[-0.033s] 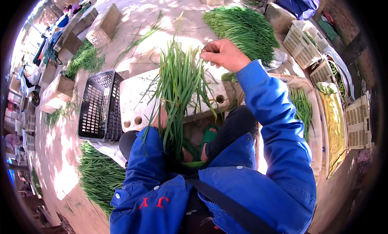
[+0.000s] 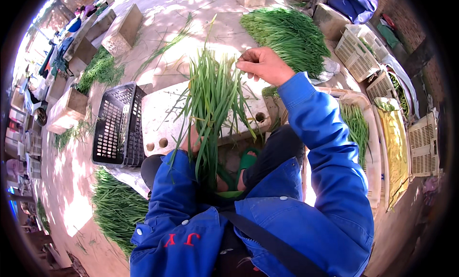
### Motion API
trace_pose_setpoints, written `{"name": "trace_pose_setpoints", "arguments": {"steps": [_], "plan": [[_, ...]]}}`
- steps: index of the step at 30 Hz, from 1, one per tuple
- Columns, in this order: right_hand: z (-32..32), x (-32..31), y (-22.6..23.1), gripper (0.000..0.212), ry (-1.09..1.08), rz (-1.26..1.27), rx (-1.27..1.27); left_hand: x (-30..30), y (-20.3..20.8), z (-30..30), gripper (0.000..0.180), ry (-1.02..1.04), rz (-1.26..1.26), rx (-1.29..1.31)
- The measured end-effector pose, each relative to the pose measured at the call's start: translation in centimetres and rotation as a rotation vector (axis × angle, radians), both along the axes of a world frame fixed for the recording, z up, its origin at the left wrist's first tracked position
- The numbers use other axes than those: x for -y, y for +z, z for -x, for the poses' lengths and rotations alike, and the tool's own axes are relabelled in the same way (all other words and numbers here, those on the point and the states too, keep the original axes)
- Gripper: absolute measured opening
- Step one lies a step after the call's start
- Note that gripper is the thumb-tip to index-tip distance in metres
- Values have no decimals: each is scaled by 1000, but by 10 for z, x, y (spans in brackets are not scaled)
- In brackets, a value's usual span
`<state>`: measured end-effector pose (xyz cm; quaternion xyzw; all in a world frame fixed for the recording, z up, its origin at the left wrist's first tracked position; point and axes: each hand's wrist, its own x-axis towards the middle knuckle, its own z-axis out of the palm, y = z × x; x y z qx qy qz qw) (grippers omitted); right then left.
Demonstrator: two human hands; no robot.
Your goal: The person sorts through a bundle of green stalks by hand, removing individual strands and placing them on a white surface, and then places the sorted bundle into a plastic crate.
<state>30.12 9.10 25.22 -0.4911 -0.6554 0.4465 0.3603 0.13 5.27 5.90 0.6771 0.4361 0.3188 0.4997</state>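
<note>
A loose bunch of garlic chives hangs over a white foam slab, its long green leaves drooping toward my lap. My left hand is wrapped round the bunch from below, mostly covered by the leaves. Right of the bunch's far, paler end, my right hand is closed in a pinch, with thumb and forefinger beside the outermost leaves. Whatever those fingertips hold, if anything, is too small to make out.
Left of the slab stands a black plastic crate. Heaps of chives lie at the far right and near left. A lined tub with chives is on my right, by pale crates. Concrete blocks stand far left.
My right hand and forearm have shifted very slightly left. The bunch in my left hand has barely moved.
</note>
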Motion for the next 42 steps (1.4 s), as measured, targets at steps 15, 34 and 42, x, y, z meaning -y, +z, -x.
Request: {"name": "trace_pose_setpoints", "arguments": {"steps": [15, 34, 42], "plan": [[19, 15, 5, 27, -87, -763, 767, 21, 36, -22, 36, -93, -10, -6], [10, -13, 1, 24, -177, 103, -330, 19, 18, -19, 41, -69, 95, 103], [-54, -1, 58, 18, 12, -160, -1151, 19, 22, -18, 36, -10, 15, 17]]}}
